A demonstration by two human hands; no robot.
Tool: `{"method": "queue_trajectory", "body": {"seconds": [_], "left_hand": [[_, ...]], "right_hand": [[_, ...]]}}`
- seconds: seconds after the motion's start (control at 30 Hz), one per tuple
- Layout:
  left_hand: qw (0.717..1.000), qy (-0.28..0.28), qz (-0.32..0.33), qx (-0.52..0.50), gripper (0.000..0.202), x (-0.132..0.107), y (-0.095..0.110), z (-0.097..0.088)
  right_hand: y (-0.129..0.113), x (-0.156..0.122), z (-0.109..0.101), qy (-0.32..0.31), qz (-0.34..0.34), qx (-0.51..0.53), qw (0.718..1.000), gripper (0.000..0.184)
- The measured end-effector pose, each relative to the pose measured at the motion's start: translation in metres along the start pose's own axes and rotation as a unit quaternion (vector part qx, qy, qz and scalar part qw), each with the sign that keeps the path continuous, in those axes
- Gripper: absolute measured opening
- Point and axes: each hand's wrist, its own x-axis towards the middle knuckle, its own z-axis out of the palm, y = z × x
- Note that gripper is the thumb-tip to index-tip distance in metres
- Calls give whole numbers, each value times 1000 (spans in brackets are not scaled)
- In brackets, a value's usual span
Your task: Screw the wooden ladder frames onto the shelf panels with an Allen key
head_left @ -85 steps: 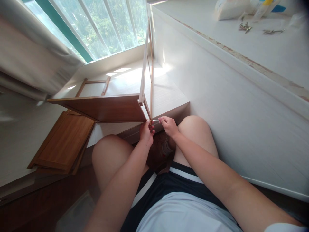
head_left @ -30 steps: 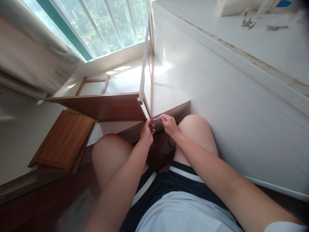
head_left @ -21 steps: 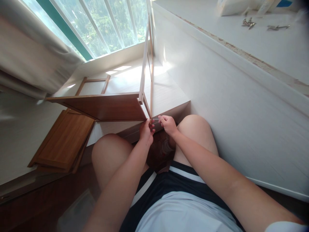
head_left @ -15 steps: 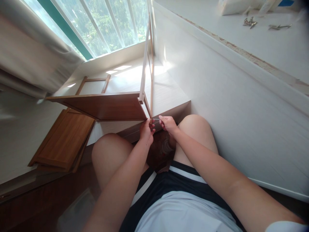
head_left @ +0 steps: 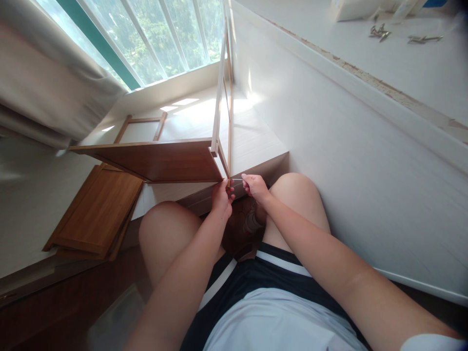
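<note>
My left hand (head_left: 221, 197) is closed round the near lower corner of a wooden frame (head_left: 220, 92), where it meets a brown wooden panel (head_left: 161, 161). My right hand (head_left: 255, 187) pinches a thin shiny metal rod that looks like a hex key (head_left: 237, 180). Its shaft points left, and its tip reaches the frame's corner beside my left fingertips. Fingers hide the exact contact point and the rod's other end. Frame and panel stand at an angle to each other on a pale ledge.
More wooden panels (head_left: 97, 209) lie stacked at left, and a smaller wooden frame (head_left: 146, 120) lies behind the upright panel. Right of me rises a white side wall (head_left: 329, 146); on its top rest screws (head_left: 380, 33) and other metal fasteners (head_left: 425, 39). A curtain (head_left: 47, 73) hangs at left.
Both hands stay at the frame's corner. My right hand has shifted very slightly, with the hex key still in its fingers. Frame and panels have not moved.
</note>
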Motion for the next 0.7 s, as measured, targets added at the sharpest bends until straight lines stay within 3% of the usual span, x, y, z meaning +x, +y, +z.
{"method": "queue_trajectory", "body": {"seconds": [0.2, 0.4, 0.53, 0.7], "left_hand": [[1000, -1, 3, 0, 22, 0, 0, 0], [1000, 0, 1, -1, 22, 0, -1, 0], [1000, 0, 1, -3, 23, 1, -1, -1], [1000, -1, 2, -1, 22, 1, -1, -1]], "right_hand": [[2, 0, -2, 6, -65, -58, 996, 46], [-5, -8, -6, 16, -175, -205, 963, 44], [-9, -13, -6, 17, -202, -255, 945, 44], [-8, -11, -5, 25, -198, -252, 947, 44]]}}
